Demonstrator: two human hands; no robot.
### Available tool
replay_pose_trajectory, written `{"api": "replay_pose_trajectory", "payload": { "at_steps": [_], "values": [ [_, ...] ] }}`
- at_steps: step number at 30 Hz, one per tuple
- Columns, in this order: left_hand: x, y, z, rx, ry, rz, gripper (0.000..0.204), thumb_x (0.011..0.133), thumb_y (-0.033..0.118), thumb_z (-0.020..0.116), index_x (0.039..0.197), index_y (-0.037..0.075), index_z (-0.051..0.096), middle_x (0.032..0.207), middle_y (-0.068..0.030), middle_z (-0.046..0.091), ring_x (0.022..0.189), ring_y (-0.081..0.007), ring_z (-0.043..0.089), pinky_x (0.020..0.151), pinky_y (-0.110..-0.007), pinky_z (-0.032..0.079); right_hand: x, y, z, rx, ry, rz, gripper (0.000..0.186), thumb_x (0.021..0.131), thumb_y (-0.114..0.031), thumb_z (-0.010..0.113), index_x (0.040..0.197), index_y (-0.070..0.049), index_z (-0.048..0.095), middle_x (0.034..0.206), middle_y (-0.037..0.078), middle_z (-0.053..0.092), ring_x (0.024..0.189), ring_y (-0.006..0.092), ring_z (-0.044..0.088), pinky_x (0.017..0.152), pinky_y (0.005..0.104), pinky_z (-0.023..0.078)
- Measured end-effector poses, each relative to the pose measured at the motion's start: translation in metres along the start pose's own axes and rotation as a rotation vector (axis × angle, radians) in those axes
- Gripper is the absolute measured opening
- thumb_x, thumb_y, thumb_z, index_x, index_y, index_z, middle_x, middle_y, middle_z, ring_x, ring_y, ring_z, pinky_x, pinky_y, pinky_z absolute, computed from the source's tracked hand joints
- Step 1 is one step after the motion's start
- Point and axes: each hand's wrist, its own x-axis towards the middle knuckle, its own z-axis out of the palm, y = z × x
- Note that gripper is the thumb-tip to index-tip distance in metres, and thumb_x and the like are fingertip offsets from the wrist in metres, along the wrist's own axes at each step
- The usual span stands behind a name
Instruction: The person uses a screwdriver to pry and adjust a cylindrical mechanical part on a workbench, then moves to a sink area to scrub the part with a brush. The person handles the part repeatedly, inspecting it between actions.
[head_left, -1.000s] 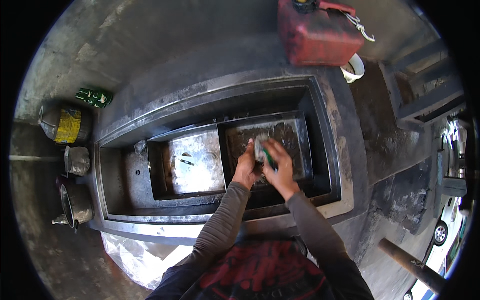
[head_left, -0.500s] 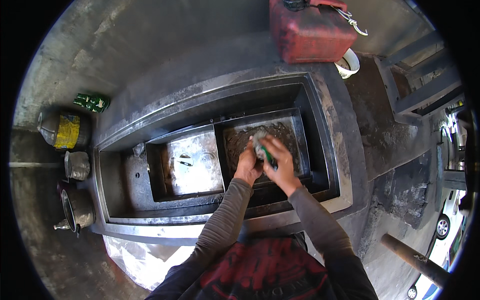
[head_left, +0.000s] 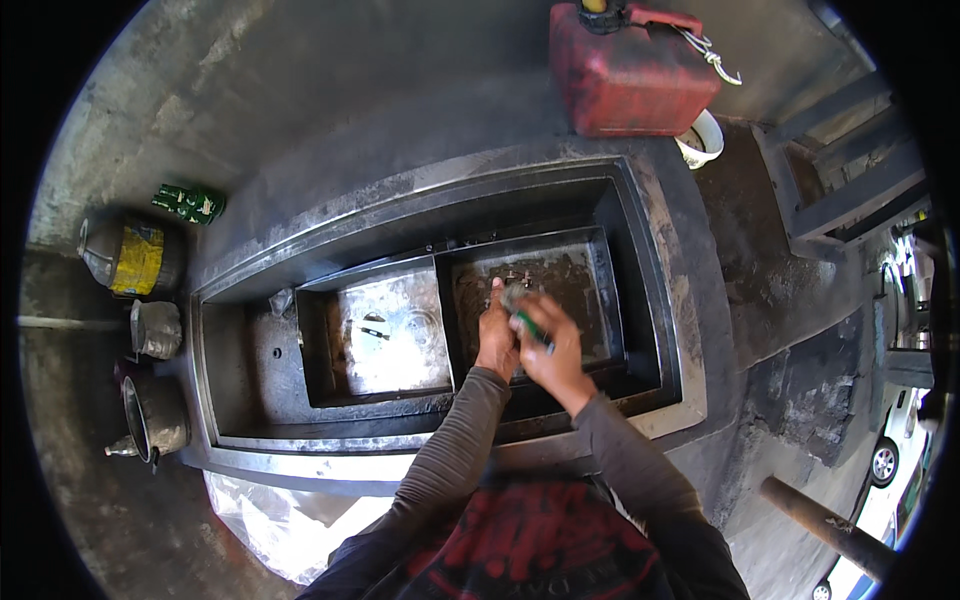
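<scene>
My right hand is closed round a brush with a green handle and a pale greyish head. Just left of it, my left hand has its thumb pointing up and its other fingers curled. Whatever the left hand holds, if anything, is hidden. The brush head is close to the left thumb; I cannot tell whether it touches. Both hands are over the right metal tray, which has dark, wet-looking grime on its bottom. A small dark object lies in the shiny left tray.
A raised rim surrounds the trough holding both trays. Behind it stand a red jerrycan and a white bucket. Along the left are green bottles, a yellow-labelled jug and a metal pot. A pipe juts at lower right.
The brush and my right hand have shifted slightly down, and the brush head has moved below the left thumb tip. My left thumb now stands up more clearly. The view has tilted a little.
</scene>
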Motion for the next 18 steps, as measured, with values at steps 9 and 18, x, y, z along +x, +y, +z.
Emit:
{"api": "replay_pose_trajectory", "payload": {
  "at_steps": [9,18],
  "values": [
    [-0.001,0.001,0.014,0.023,0.065,-0.018,0.052,0.106,0.056,0.054,0.1,0.007,0.069,0.082,-0.0037,0.067,0.064,-0.015,0.063,0.053,-0.032,0.048,-0.001,0.018,0.001,0.013,0.091,-0.05,0.018,0.09,-0.001,0.069,0.107,-0.001,0.073,0.108,0.019,0.072,0.103,0.039,0.071,0.093,0.0419,0.055],
    [-0.012,0.009,0.021,0.031,-0.071,0.047,0.049,0.107,0.053,0.055,0.107,0.005,0.068,0.092,-0.0076,0.073,0.077,-0.0198,0.071,0.059,-0.037,0.057,0.019,0.074,0.0,-0.228,-0.067,0.352,0.028,0.092,-0.024,0.072,0.11,-0.003,0.076,0.099,0.026,0.074,0.098,0.0435,0.072,0.083,0.0487,0.056]
  ]
}}
